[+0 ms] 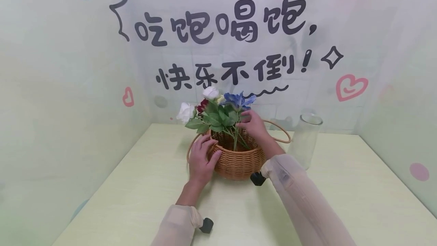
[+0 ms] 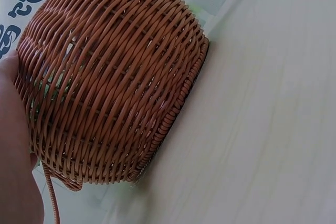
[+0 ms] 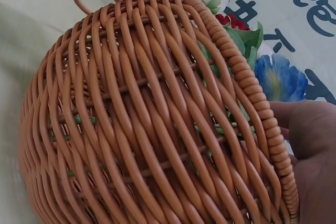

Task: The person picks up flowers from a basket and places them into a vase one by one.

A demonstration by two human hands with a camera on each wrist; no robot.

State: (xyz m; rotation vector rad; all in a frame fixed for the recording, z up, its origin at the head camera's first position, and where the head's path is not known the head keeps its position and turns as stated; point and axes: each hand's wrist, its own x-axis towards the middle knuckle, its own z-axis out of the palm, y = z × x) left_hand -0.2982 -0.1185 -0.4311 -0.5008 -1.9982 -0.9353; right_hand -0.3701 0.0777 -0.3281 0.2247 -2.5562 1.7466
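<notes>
Honey-brown wicker shapes the round, thickly ribbed basket [image 1: 239, 165] on the pale table [image 1: 123, 196], centre of the head view. The left hand [image 1: 200, 162] grips its coiled rim. From inside rise a ruffled blue flower [image 1: 238, 101] and leafy stems [image 1: 214, 120]; right-hand [image 1: 255, 126] fingers bend near the petals, their hold unclear. Right of centre stands a smooth glass cylinder [image 1: 305, 143].

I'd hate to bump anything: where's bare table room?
Pale tabletop is bare left of the round brown wicker basket and right of the clear glass cylinder. Crowded: the basket's opening, with left hand, right hand and white, red, blue flowers.
</notes>
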